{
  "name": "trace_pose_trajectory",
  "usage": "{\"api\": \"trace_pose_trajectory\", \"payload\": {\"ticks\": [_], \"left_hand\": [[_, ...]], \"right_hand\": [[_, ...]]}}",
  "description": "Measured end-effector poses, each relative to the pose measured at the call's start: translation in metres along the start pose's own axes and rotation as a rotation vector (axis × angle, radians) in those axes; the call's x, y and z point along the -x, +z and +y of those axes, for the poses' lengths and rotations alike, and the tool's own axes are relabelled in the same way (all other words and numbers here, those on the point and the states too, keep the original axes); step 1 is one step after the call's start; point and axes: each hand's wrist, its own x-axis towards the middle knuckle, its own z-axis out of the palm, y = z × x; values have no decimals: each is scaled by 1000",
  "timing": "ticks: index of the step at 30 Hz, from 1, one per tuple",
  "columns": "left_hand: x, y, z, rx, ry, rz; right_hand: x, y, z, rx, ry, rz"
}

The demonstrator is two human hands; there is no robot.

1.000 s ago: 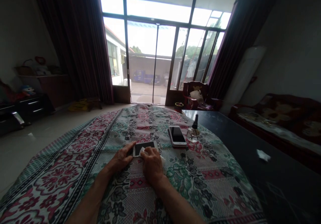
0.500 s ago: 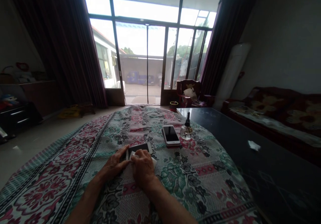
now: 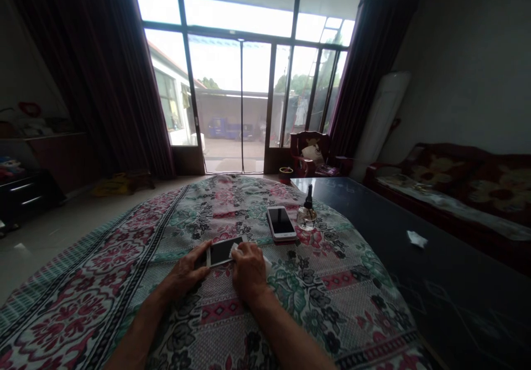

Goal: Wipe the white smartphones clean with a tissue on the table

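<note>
Black glass covers the face of the phone [image 3: 222,251] lying at a slant on the flowered cloth [image 3: 103,259], between my two hands. My left hand [image 3: 186,273] grips the phone by its near edge, fingers curled against it. My right hand [image 3: 249,273] is closed over the phone's right end, pressing a white tissue [image 3: 267,265] against it; one corner of the tissue pokes out past the fingers. I can't tell how much of the screen lies under that hand.

Just ahead, well clear of both hands, a second phone [image 3: 281,223] lies flat with its white rim and dark screen facing up. A glass bottle [image 3: 307,220] with a black top stands just to its right, near where the cloth gives way to the dark counter [image 3: 373,259]. A small white scrap [image 3: 417,239] sits on the bare counter top. Beyond it is a red flowered sofa [image 3: 456,187] with a pale cover along its seat, and a red wooden chair [image 3: 309,151] stands by the glass door [image 3: 240,104]. Dark curtains [image 3: 99,82] hang at the door's left, and a blue truck [image 3: 219,128] is parked outside.
</note>
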Motion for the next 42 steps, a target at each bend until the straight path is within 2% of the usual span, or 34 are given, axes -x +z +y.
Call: {"api": "trace_pose_trajectory", "payload": {"ticks": [6,14,17,23,26,29,38,42], "left_hand": [[-2,1,-5,7,7,-12],[-3,7,-10,-73,31,33],[-3,9,-11,-80,40,59],[-1,7,-6,-83,15,57],[-2,6,-4,-80,4,58],[-2,6,-3,-74,-2,65],[-2,6,1,-37,-8,40],[-2,6,2,-18,-2,51]], "right_hand": [[1,14,-22,-40,-149,-50],[0,16,-30,-68,-189,-62],[-2,12,-21,-77,-118,-54],[-10,-4,13,14,166,10],[-11,-7,21,46,217,7],[-12,-5,15,63,161,-13],[-14,18,-26,-19,-6,-137],[-15,15,-22,-43,-3,-106]]}}
